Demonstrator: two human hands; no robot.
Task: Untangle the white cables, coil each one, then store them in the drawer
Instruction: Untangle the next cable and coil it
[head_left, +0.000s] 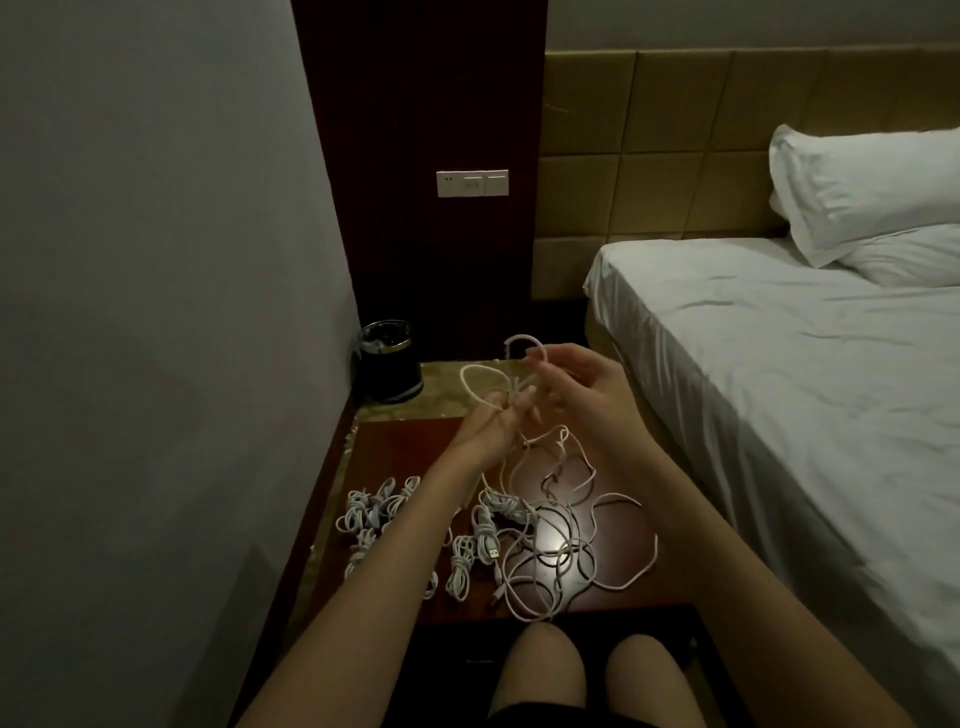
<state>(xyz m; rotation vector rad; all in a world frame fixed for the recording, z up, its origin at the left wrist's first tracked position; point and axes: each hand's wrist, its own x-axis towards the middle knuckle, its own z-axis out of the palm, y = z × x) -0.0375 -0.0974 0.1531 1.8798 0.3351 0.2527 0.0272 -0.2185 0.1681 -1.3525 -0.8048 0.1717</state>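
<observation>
A loose tangle of white cables (566, 540) lies on the dark red bedside table (395, 452). One strand rises from it to both raised hands. My left hand (493, 421) holds a small loop of white cable (475, 382) between its fingers. My right hand (582, 389) pinches another arc of the same strand (524, 340) just above and to the right. Several coiled white cables (374, 509) lie in a group at the table's left, partly hidden by my left forearm. No drawer front can be made out.
A black bin (389, 361) stands at the back left corner by the grey wall. A bed (805, 374) with white sheet and pillows fills the right. A white switch plate (471, 183) sits on the dark panel behind. My knees (587, 670) are below the table's front edge.
</observation>
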